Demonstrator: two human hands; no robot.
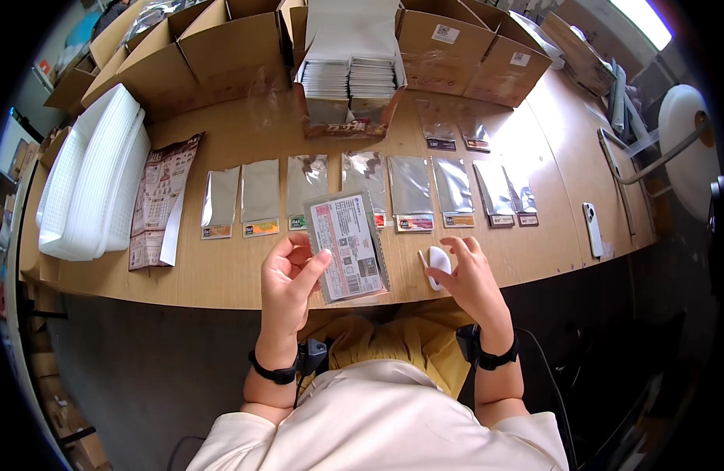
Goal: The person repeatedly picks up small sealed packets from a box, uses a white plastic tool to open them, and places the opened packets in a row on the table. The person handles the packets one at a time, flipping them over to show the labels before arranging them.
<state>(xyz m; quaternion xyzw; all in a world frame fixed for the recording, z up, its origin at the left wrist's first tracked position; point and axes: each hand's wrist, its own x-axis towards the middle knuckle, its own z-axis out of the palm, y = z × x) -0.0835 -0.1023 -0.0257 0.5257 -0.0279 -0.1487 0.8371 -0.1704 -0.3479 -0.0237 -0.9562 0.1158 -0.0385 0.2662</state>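
Note:
My left hand (290,271) pinches a flat silver-edged packet (346,247) with a white printed label, thumb on its front, above the table's near edge. The packet covers part of a row of silver pouches (410,187) with coloured printed strips at their near ends. To its right, my right hand (473,282) is open, with thumb and fingers apart. Its thumb tip is over or beside a small white oval object (438,265) on the table; contact cannot be made out. A thin pale stick (424,258) lies against that oval object.
An open carton (350,118) packed with stacked packets stands at the back, between larger cardboard boxes (228,59). White plastic baskets (83,184) and a folded printed sheet (159,196) are at the left. A phone (592,229) and a white roll (686,149) are at the right.

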